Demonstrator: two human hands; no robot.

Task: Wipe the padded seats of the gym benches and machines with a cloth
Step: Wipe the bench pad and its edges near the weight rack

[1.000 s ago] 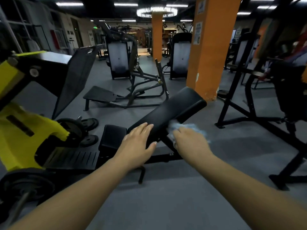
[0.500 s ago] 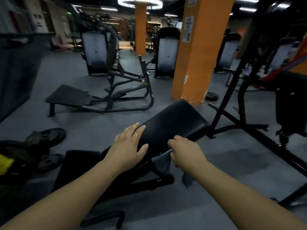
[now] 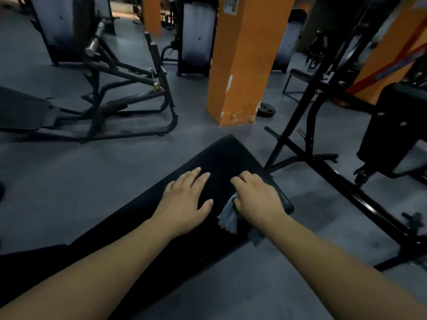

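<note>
Bench pad (image 3: 221, 158): black, smooth | cloth (image 3: 228, 215): grey, crumpled, in right hand (image 3: 256, 195)

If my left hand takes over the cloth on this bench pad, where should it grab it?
Pinch the bunched tail of the cloth sticking out on the thumb side of the right hand, coming from the left across the bench pad. The rest is tucked under that hand, so only this fold is free, and the left hand lies flat beside it.
</note>
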